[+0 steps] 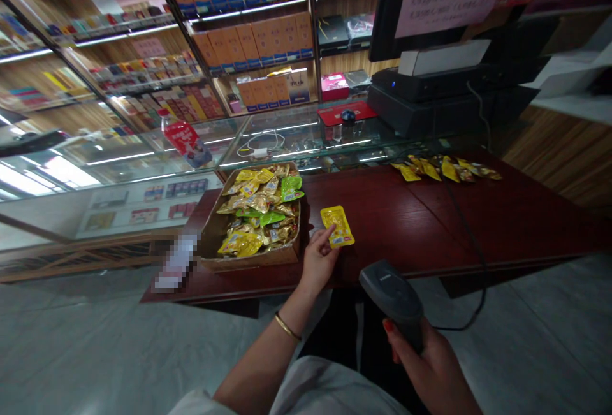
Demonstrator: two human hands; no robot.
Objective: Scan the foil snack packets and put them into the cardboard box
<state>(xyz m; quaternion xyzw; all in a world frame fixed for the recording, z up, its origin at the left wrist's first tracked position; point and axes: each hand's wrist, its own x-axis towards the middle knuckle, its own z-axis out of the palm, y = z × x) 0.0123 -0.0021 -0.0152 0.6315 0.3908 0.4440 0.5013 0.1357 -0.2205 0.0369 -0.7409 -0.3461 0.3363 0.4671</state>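
Observation:
My left hand (319, 260) grips the lower left edge of a small yellow snack packet (340, 224) just above the dark red table; its index finger lies over the packet's front. Wrapped around the handle of a dark grey barcode scanner (389, 291) is my right hand (425, 354), in front of the table's near edge. The scanner's head points up and to the left, towards the packet. Left of the packet, an open cardboard box (248, 263) holds many yellow, gold and green snack packets (258, 201).
Several yellow packets (447, 168) lie in a row at the table's back right. The scanner's cable (484, 287) loops across the right side. Behind stand a glass counter (287, 125), a red-labelled bottle (185, 139), a mouse (349, 116) and a monitor (387, 13).

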